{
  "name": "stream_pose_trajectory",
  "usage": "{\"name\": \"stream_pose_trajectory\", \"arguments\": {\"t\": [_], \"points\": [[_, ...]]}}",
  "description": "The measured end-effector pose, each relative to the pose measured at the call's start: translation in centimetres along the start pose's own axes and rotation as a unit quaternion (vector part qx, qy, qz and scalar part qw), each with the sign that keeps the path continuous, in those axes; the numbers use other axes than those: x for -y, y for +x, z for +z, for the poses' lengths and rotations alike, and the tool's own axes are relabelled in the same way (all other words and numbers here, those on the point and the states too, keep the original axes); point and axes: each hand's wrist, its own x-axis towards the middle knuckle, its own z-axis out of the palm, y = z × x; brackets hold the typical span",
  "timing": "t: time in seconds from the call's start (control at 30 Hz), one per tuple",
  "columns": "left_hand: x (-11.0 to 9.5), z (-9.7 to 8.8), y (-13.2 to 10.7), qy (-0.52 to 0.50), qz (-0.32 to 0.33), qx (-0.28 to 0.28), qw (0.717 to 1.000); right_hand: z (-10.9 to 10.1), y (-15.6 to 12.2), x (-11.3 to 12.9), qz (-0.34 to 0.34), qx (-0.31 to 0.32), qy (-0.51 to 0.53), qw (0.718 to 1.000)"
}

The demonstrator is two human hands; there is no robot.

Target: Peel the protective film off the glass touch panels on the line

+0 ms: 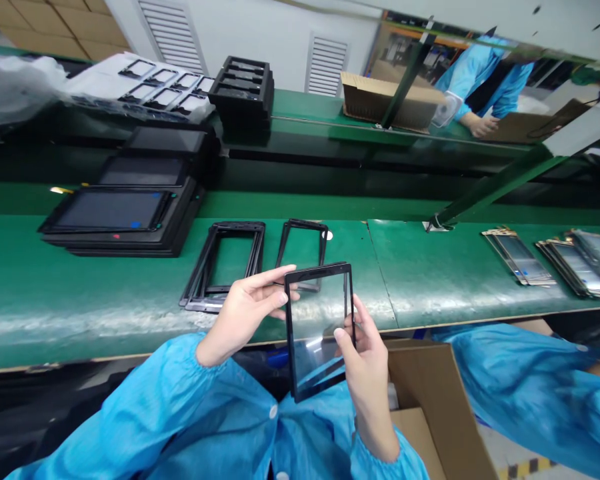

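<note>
Between my hands, above the bench's front edge, I hold a black-bordered glass touch panel (316, 320) nearly upright. Its middle is see-through. My left hand (253, 300) grips the upper left edge between thumb and fingers. On the right edge, my right hand (363, 347) has its thumb on the front and its fingers behind. A pile of black tablet frames (207, 267) lies just beyond my left hand. Behind the panel, another black frame (325, 250) rests on the green bench, partly hidden.
Stacked black trays with dark screens (115, 208) stand at the left. Several thin panels (520, 257) lie at the right. A cardboard box (430, 387) is below the bench edge. A co-worker's blue sleeve (530, 393) is close on my right; another person (480, 87) works across the bench.
</note>
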Motion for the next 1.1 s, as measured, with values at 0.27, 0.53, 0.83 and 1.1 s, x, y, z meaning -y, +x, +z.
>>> {"name": "stream_pose_trajectory", "arguments": {"t": [0.27, 0.53, 0.83, 1.1], "points": [[-0.4, 0.6, 0.0, -0.009, -0.006, -0.003, 1.0, 0.3, -0.2, -0.5, 0.009, -0.009, -0.005, 1.0], [-1.4, 0.6, -0.7, 0.092, 0.005, -0.021, 0.996, -0.4, 0.5, 0.4, -0.173, -0.06, -0.125, 0.975], [-2.4, -0.2, -2.4, 0.176, 0.021, 0.01, 0.984, -0.6, 2.7, 4.2, -0.082, 0.027, 0.04, 0.995], [-2.3, -0.4, -2.4, 0.232, 0.053, 0.009, 0.971, 0.5, 1.7, 4.6, -0.083, -0.009, 0.046, 0.995]]}}
